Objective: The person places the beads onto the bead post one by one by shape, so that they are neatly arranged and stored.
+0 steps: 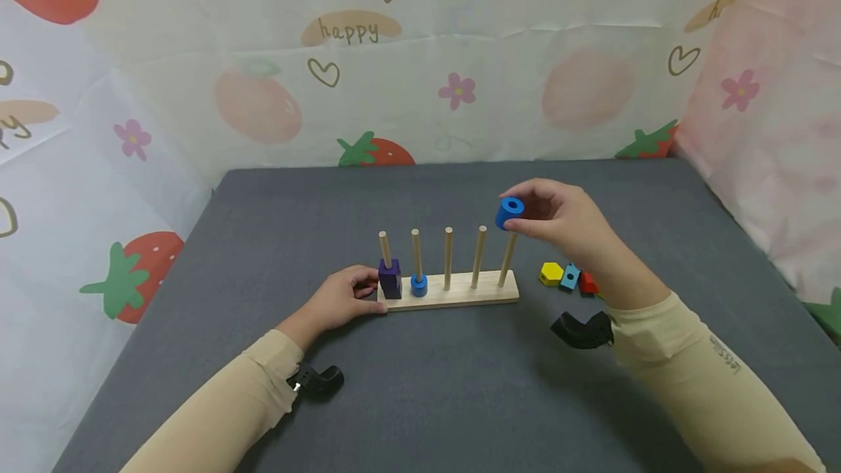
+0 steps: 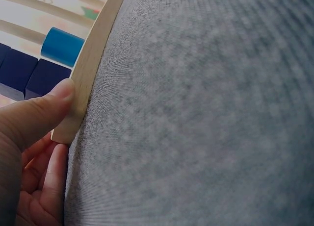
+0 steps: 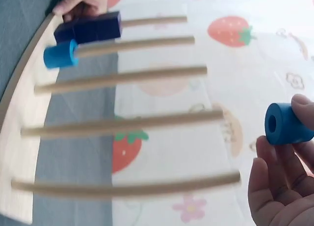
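My right hand point(image 1: 558, 219) pinches a blue cylinder bead point(image 1: 509, 213) between thumb and fingers, its hole point(image 3: 272, 123) showing. In the head view the bead overlaps the top of the rightmost peg point(image 1: 507, 261); the right wrist view shows it apart from the peg tips. Below lies a long wooden base point(image 1: 460, 298) with a row of upright pegs. My left hand point(image 1: 342, 296) holds the base's left end, thumb on its front edge. Stacked dark purple square blocks point(image 1: 390, 279) sit on the leftmost peg. One blue cylinder point(image 1: 418, 285) rests low on the second peg.
Right of the base, on the grey tabletop point(image 1: 427, 385), lie a yellow hexagonal block point(image 1: 550, 274), a light blue block point(image 1: 569, 277) and a red block point(image 1: 588, 284), partly behind my right wrist. A printed cloth point(image 1: 420, 108) hangs behind the table.
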`<state>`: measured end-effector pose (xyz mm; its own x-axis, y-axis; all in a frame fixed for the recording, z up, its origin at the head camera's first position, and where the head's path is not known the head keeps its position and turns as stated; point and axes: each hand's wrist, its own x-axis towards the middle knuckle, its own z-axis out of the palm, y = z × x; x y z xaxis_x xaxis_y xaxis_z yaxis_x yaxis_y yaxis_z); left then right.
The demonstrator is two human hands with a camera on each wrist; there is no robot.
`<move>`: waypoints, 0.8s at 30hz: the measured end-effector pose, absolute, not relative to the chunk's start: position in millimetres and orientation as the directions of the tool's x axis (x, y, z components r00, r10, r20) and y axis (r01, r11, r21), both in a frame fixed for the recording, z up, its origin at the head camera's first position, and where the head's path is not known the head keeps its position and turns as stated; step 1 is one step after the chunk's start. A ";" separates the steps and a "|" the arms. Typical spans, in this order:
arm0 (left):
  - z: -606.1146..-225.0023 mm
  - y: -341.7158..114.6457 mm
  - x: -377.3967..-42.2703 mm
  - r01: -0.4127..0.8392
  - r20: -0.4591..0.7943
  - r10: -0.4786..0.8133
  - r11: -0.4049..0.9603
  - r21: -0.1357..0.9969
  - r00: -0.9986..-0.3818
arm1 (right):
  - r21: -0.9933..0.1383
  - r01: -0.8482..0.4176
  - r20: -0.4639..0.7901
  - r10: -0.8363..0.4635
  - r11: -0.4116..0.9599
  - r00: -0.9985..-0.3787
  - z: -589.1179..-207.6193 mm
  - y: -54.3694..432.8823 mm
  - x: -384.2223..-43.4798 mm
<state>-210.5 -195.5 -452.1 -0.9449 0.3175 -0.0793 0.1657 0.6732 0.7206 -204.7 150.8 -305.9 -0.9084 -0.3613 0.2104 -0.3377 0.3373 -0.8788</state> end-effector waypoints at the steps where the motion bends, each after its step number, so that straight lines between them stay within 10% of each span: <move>1: -451.8 -195.3 -210.3 0.166 -0.079 0.317 0.672 0.722 -0.945 | -0.881 -0.343 0.215 -0.369 0.327 -0.904 -306.3 146.1 -205.3; 24: -453.2 -197.0 -211.1 0.163 -0.083 0.326 0.657 0.736 -0.942 | -0.901 -0.339 0.202 -0.429 0.271 -0.880 -315.9 56.6 -204.8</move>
